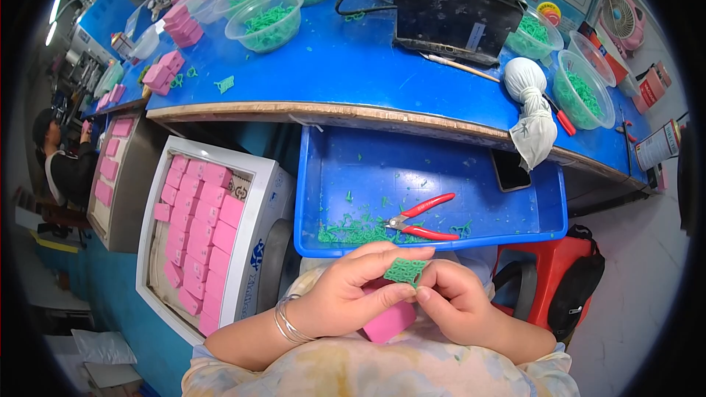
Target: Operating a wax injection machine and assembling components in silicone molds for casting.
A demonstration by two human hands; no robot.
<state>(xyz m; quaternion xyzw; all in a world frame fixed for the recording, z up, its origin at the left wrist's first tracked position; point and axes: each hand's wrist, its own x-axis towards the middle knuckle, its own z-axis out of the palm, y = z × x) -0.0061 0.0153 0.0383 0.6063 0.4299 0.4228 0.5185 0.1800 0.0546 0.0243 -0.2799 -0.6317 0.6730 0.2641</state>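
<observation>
A small green mesh piece point(404, 270), flat and lattice-like with ragged edges, is pinched between both hands just below the blue tray's front edge, over the lap. The left hand point(346, 294) is closed on it with thumb and fingers, and a pink block point(390, 321) is tucked under that same hand. The right hand point(456, 301) is curled shut on the piece's other side.

The blue tray point(548, 198) is littered with green scraps point(353, 231), and red-handled cutters point(425, 218) are lying among them, plus a dark phone point(510, 170) near the back. Clear plastic bowls point(266, 20) heaped with more green bits are lined up at the back left, and two more bowls point(585, 92) are seen on the right. A white carton point(250, 250) to the left is packed with rows of pink blocks.

The blue counter point(353, 73) has a worn wooden edge; a black machine point(456, 11), a knotted white cloth bundle point(528, 103) and loose stacks of pink blocks point(165, 70) are sat on it. A red stool point(529, 279) with a black bag is beside the knee, and another person point(62, 162) is seen far left.
</observation>
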